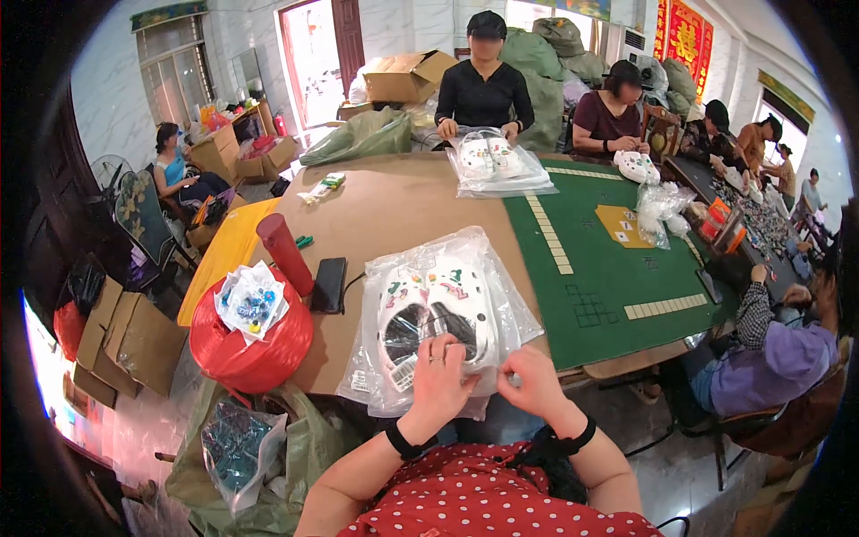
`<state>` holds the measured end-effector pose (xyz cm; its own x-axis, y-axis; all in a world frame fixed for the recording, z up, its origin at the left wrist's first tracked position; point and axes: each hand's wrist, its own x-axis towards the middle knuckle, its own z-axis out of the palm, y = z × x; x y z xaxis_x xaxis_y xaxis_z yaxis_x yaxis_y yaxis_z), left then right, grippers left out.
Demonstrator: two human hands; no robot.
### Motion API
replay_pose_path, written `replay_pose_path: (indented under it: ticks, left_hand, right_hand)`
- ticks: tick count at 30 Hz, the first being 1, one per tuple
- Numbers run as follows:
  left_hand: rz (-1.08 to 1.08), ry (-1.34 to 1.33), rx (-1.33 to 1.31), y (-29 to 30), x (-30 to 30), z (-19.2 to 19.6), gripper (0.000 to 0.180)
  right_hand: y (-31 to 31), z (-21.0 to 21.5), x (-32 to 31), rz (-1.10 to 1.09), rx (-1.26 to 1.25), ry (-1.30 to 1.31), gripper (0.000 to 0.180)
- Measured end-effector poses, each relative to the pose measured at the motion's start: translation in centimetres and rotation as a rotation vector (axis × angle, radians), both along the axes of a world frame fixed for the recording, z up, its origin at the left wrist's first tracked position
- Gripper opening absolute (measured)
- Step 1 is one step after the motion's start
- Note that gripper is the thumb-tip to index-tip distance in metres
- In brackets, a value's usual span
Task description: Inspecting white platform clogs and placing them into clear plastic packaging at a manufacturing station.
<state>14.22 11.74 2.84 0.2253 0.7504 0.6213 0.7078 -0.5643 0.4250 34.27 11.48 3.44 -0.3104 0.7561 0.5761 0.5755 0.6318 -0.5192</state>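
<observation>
A pair of white clogs (481,302) with colourful charms and dark insides lies in a clear plastic bag (376,358) on the table in front of me. My left hand (440,374), with a ring on one finger, rests over the heel end, its fingers bent and closed on the near part of the bag. Close by, my right hand (534,385) is curled, its fingertips pinching the bag's near right edge. A tag with a barcode shows through the plastic beside my left hand.
Left of the bag are a black phone (329,285), a red cylinder (284,253) and a red twine roll (219,358) topped by a packet of charms (252,302). A green mat (582,259) covers the table's right. Across the table, a person handles another bagged pair (492,161).
</observation>
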Motion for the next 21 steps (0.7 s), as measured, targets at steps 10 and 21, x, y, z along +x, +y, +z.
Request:
replay_pose_path:
  ticks: [10,21]
  left_hand:
    - [0.078,0.107,0.014,0.5,-1.0,-1.3,0.053]
    - [-0.128,0.054,-0.045,0.0,-5.2,0.4,0.072]
  right_hand:
    - [-1.8,-1.5,-1.5,0.135,0.085,-0.012,0.016]
    - [-1.2,-2.2,0.6,-0.216,-0.018,0.01,0.031]
